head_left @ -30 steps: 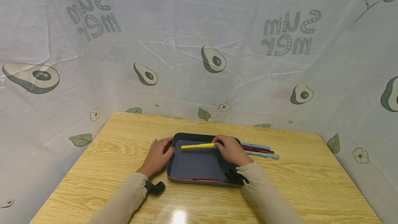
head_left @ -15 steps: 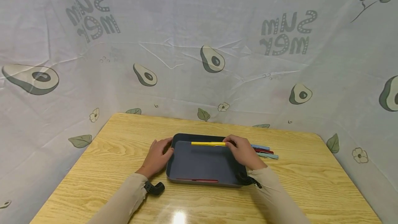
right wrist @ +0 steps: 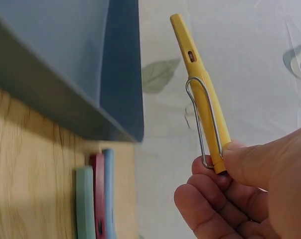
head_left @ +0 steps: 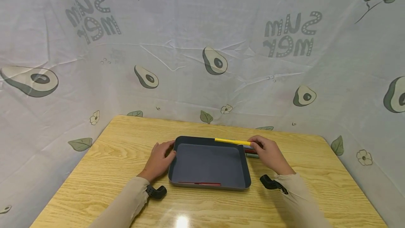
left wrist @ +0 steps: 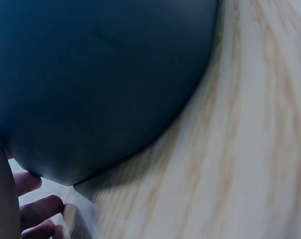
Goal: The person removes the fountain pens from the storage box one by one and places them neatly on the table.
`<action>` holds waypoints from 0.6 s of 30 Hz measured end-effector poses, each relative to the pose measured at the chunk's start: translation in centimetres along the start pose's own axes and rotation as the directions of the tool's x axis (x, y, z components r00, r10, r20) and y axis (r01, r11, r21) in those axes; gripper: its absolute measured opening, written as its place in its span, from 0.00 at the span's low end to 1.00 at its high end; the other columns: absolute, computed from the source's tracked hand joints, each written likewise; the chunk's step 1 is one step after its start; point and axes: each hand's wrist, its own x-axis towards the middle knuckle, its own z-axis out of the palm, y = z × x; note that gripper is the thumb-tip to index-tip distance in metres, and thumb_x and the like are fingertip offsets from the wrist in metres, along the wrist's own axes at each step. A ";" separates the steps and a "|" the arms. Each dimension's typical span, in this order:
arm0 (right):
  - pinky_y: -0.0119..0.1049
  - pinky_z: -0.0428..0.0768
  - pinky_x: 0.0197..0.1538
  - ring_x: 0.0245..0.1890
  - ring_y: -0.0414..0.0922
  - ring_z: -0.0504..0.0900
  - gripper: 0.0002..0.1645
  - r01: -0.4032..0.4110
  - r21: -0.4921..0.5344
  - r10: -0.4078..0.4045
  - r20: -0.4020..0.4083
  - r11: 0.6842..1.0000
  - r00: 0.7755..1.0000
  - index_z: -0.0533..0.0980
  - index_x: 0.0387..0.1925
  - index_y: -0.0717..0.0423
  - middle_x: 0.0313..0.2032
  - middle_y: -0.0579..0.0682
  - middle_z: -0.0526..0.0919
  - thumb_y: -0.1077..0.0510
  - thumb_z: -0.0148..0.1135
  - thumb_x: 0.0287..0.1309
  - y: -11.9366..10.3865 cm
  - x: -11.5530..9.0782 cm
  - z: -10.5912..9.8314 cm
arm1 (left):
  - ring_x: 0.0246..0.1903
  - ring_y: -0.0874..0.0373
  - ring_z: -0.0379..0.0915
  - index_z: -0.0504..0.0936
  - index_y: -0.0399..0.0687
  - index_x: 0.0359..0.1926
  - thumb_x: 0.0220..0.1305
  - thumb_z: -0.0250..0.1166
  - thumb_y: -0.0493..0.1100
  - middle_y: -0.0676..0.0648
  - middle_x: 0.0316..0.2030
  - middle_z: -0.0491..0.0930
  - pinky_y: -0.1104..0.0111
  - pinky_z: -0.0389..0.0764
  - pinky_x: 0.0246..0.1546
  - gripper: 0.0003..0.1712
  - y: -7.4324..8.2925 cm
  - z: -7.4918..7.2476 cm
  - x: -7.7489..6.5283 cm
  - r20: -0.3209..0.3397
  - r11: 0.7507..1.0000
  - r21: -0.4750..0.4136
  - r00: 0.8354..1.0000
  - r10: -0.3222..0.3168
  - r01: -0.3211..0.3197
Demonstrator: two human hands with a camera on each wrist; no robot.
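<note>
In the head view my right hand [head_left: 269,153] pinches a yellow pen [head_left: 232,141] between thumb and fingers, over the tray's far right corner. Close up in the right wrist view, the yellow pen [right wrist: 200,94] has a wire clip and a small slot in its barrel; the thumb presses at its clip end. My left hand [head_left: 159,159] rests against the left side of the dark grey tray [head_left: 209,164], thumb and fingertips touching its outer wall. The left wrist view shows the tray's wall [left wrist: 100,89] and some fingers [left wrist: 41,209] beside its corner.
A dark red pen [head_left: 205,184] lies along the tray's near wall. Right of the tray, green [right wrist: 84,199], red [right wrist: 97,194] and blue [right wrist: 108,189] pens lie side by side on the wooden table [head_left: 316,171]. A printed cloth [head_left: 190,90] hangs behind.
My right hand has carried the yellow pen rightward, from over the tray's middle to its far right corner. The hand now partly covers the row of pens. My left hand stays at the tray.
</note>
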 end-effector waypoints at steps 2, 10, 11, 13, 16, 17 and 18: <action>0.37 0.72 0.30 0.26 0.44 0.73 0.14 -0.010 -0.016 0.010 -0.008 1.000 1.000 0.81 0.56 0.58 0.39 0.55 0.85 0.59 0.54 0.78 0.6 -0.1 -0.8 | 0.70 0.42 0.68 0.73 0.43 0.73 0.76 0.59 0.45 0.41 0.68 0.75 0.42 0.41 0.79 0.28 0.1 0.0 0.0 -0.004 1.000 0.005 1.000 -0.002 0.002; 0.39 0.76 0.33 0.32 0.49 0.79 0.16 -0.037 -0.036 0.036 -0.018 0.999 0.999 0.80 0.57 0.60 0.44 0.59 0.85 0.57 0.52 0.80 2.7 -0.8 -2.9 | 0.70 0.42 0.68 0.73 0.43 0.73 0.76 0.59 0.45 0.40 0.68 0.75 0.42 0.42 0.79 0.28 0.1 0.0 0.3 -0.003 1.000 0.010 1.000 0.001 -0.001; 0.39 0.77 0.34 0.34 0.50 0.80 0.16 -0.039 -0.041 0.038 -0.021 0.998 0.999 0.80 0.58 0.60 0.46 0.59 0.85 0.57 0.52 0.80 3.0 -0.9 -3.1 | 0.70 0.42 0.68 0.73 0.43 0.73 0.76 0.59 0.45 0.40 0.68 0.75 0.42 0.42 0.79 0.28 0.0 0.0 0.4 -0.002 1.000 0.011 1.000 0.001 -0.001; 0.39 0.77 0.34 0.34 0.50 0.81 0.17 -0.049 -0.044 0.048 -0.025 0.998 0.999 0.79 0.58 0.61 0.45 0.59 0.85 0.57 0.52 0.80 3.6 -1.0 -3.4 | 0.70 0.42 0.68 0.73 0.44 0.73 0.76 0.59 0.45 0.40 0.68 0.75 0.41 0.42 0.79 0.28 -0.1 0.0 0.5 0.001 1.000 0.012 1.000 0.003 -0.003; 0.36 0.73 0.28 0.29 0.47 0.78 0.18 -0.063 -0.047 0.061 -0.029 0.997 0.998 0.78 0.59 0.61 0.42 0.59 0.85 0.56 0.50 0.81 4.6 -1.1 -4.1 | 0.70 0.42 0.68 0.73 0.44 0.73 0.76 0.59 0.45 0.41 0.68 0.75 0.40 0.42 0.78 0.28 -0.2 0.0 0.7 0.003 1.000 0.012 1.000 0.007 -0.007; 0.36 0.72 0.27 0.28 0.47 0.77 0.18 -0.067 -0.050 0.066 -0.031 0.996 0.997 0.78 0.59 0.61 0.41 0.59 0.85 0.56 0.50 0.81 4.9 -1.1 -4.3 | 0.70 0.42 0.68 0.73 0.44 0.73 0.76 0.59 0.45 0.41 0.68 0.75 0.40 0.42 0.78 0.28 -0.2 0.0 0.8 0.004 1.000 0.013 1.000 0.008 -0.008; 0.36 0.72 0.27 0.28 0.48 0.77 0.18 -0.068 -0.054 0.067 -0.034 0.996 0.997 0.78 0.59 0.61 0.41 0.59 0.84 0.56 0.50 0.81 5.3 -1.1 -4.5 | 0.70 0.42 0.68 0.73 0.45 0.73 0.76 0.59 0.45 0.41 0.68 0.75 0.40 0.42 0.78 0.28 -0.3 0.0 0.9 0.005 1.000 0.015 1.000 0.008 -0.008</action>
